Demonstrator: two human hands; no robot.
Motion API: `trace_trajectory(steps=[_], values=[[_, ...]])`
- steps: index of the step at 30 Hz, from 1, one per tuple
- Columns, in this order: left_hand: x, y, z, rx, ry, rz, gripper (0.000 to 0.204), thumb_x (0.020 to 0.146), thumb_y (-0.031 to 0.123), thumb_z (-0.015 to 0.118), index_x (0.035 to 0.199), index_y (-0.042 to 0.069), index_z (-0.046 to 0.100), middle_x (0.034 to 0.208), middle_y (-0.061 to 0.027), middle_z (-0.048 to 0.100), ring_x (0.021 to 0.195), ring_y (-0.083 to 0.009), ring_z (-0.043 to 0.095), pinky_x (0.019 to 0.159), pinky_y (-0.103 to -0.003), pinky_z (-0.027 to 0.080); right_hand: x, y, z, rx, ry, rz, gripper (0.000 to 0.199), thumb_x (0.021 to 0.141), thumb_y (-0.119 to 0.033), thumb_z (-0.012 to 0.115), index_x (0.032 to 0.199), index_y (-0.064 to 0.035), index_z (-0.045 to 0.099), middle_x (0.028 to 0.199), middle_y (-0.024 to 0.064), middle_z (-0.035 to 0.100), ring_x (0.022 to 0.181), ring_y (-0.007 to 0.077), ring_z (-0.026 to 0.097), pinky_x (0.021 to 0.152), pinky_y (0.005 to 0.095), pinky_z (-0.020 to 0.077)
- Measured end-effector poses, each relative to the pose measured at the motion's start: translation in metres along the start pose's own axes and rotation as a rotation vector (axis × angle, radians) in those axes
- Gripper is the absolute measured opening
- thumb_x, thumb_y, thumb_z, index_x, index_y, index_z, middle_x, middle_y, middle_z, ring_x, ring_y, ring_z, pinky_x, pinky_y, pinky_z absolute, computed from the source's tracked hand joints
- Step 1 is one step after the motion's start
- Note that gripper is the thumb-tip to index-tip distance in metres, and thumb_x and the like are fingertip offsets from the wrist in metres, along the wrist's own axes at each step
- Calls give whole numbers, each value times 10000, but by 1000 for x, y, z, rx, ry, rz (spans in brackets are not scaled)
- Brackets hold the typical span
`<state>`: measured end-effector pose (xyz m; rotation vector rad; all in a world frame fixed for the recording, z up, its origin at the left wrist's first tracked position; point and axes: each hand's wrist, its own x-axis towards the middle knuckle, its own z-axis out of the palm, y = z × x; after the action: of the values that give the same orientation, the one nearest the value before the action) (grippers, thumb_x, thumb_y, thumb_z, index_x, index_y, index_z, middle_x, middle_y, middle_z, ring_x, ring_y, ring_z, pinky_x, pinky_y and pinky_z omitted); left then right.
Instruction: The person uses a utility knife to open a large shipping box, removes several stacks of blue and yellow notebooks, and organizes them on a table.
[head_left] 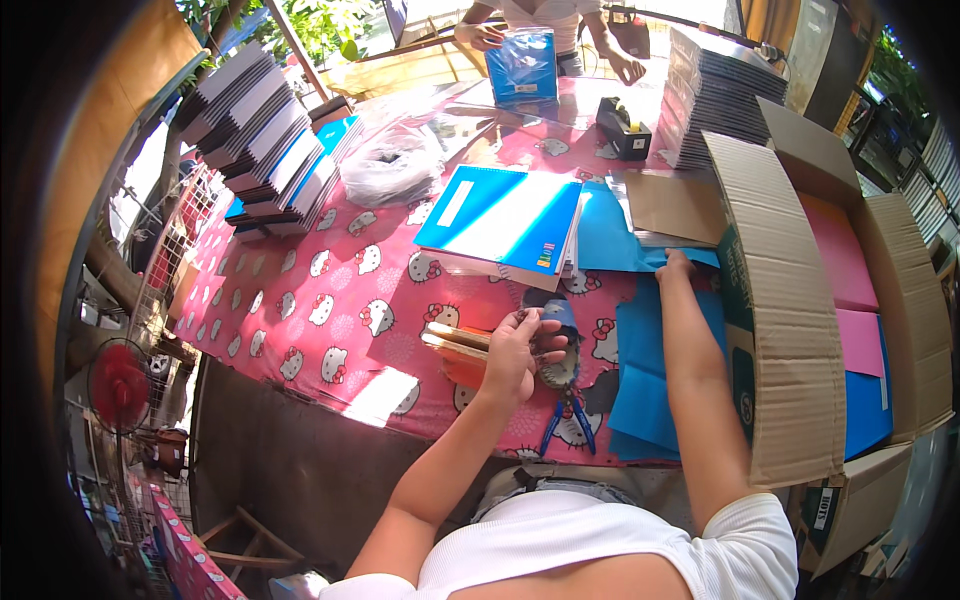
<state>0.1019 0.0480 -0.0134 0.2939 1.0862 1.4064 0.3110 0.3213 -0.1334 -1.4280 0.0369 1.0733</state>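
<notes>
My right hand (677, 263) reaches forward and grips the near edge of a blue folder (610, 240), thumb and fingers closed on it. More blue sheets (650, 370) lie under my right forearm. My left hand (515, 355) is raised over the table, fingers curled; what they hold, if anything, is too small to make out. Beside it are a small pouch-like container (560, 350) and blue-handled pliers (568, 425). A wooden-edged block (455, 340) lies left of that hand. Beyond it rests a stack of blue-covered notebooks (500, 215).
An open cardboard box (790, 320) with pink and blue folders stands at right. Notebook stacks rise at far left (265, 140) and far right (715, 100). A plastic roll (392, 165) and tape dispenser (624, 130) sit farther back. Across the table a person holds a wrapped blue pack (523, 68).
</notes>
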Motion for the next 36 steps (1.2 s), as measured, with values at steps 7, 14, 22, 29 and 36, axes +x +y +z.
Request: trace_trajectory(steps=[7,14,22,29,36], values=[[-4,3,0,-37,-30,20,140,928,199,483,1012,86,477,896,-104,601,731,-227,612,568,-329,515,-43,-19,13,-278,-8,-657,271,658,3,561,909,91,614,821,166,658,737,252,652,669,356,494],[-13,9,-3,-79,-1,56,134,913,196,513,998,95,488,883,-92,599,680,-185,589,521,-286,480,-184,-75,-27,-529,-79,-1231,168,670,-28,588,821,40,619,746,209,640,704,346,640,663,399,490],[8,51,6,117,-48,610,513,745,91,719,1160,37,423,1048,-73,514,844,-132,519,581,-241,466,-302,-159,-83,-798,-808,-1592,141,728,-54,650,843,-8,582,703,186,565,570,264,570,548,352,435],[7,115,-4,468,-111,589,843,632,-47,759,1304,-7,250,1157,-183,489,997,-176,543,754,-270,524,-283,-127,-97,-509,-1179,-1494,212,698,-80,729,823,-9,573,662,81,558,556,122,471,525,278,419],[11,101,9,325,-282,791,282,710,-33,711,953,0,573,881,-57,638,755,-103,605,639,-217,495,-271,-120,-107,-319,-1053,-1142,504,668,-53,771,1104,-25,519,925,64,614,857,121,592,698,255,486]])
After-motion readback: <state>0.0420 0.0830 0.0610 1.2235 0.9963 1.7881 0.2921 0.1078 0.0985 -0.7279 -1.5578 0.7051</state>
